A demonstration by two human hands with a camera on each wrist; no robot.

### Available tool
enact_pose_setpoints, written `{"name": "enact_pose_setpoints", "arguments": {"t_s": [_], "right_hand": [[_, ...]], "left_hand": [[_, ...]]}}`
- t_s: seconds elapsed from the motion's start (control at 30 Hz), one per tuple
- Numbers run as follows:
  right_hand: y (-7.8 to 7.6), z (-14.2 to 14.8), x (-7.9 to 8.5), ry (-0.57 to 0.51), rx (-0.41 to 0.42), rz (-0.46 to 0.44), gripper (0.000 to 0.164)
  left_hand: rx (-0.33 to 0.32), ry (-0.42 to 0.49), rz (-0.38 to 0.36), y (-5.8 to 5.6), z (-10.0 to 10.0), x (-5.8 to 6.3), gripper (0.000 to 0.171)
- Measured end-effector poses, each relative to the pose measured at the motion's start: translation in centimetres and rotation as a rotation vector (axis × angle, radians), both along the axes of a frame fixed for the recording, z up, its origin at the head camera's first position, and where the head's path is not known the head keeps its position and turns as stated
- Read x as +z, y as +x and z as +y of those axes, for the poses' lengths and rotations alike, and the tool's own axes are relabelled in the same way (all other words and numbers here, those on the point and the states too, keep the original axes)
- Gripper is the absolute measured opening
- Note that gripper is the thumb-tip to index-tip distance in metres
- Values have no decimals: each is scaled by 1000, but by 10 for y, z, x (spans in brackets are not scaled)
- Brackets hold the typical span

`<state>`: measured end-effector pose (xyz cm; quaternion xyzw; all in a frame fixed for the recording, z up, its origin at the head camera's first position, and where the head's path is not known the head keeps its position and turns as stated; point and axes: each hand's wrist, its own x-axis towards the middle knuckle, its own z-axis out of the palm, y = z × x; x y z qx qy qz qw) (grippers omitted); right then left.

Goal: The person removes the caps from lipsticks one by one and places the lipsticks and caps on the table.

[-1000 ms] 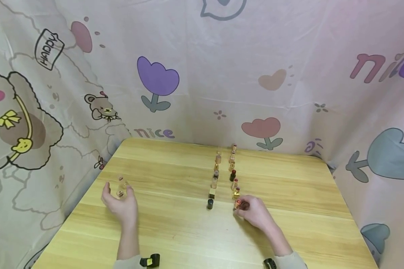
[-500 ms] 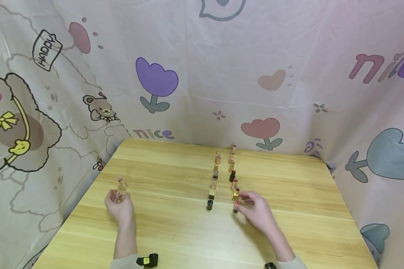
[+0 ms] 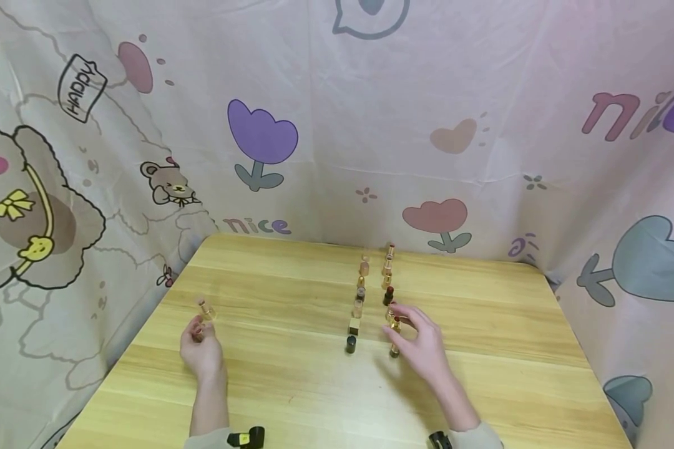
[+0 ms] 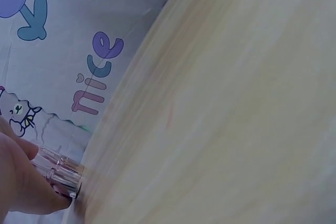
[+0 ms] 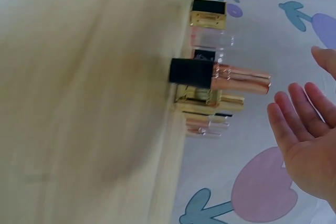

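Note:
At the table's left side my left hand (image 3: 203, 354) pinches a small clear-and-pink lipstick (image 3: 198, 334), partly hidden by the fingers. Just behind it stands a second clear-and-pink lipstick (image 3: 206, 309). In the left wrist view, finger and thumb flank a clear tube (image 4: 65, 184) whose end meets the table. My right hand (image 3: 425, 349) hovers over the front of the right row, fingers extended and holding nothing. Below it, a lipstick with black base and rose-gold body (image 5: 191, 73) stands upright, apart from the fingers. A square gold lipstick (image 3: 395, 323) is behind that one.
Several uncapped lipsticks, including a dark red one (image 3: 389, 295), continue the right row toward the back. A parallel row of caps runs alongside, with a black cap (image 3: 351, 344) in front and a gold-and-black cap (image 3: 354, 326) behind. A printed curtain (image 3: 337, 125) borders the wooden table (image 3: 292, 386).
My right hand has let go of the front lipstick in the right row and lifted off it. My left fingers have closed from a wide spread onto the nearer clear-and-pink lipstick.

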<state>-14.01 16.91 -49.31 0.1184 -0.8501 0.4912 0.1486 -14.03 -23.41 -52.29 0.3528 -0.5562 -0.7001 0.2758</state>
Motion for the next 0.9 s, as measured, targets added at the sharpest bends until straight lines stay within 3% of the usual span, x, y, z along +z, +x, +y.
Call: {"name": "enact_pose_setpoints", "arguments": {"t_s": [0.23, 0.47, 0.9], "right_hand": [[-8, -13, 11, -51, 35, 4, 48], [-21, -28, 20, -45, 67, 72, 47], [-38, -56, 34, -84, 165, 62, 46]], "left_hand": [[-24, 19, 20, 2, 4, 0, 46], [-47, 11, 59, 0, 20, 4, 44], [-226, 82, 153, -8, 59, 16, 54]]}}
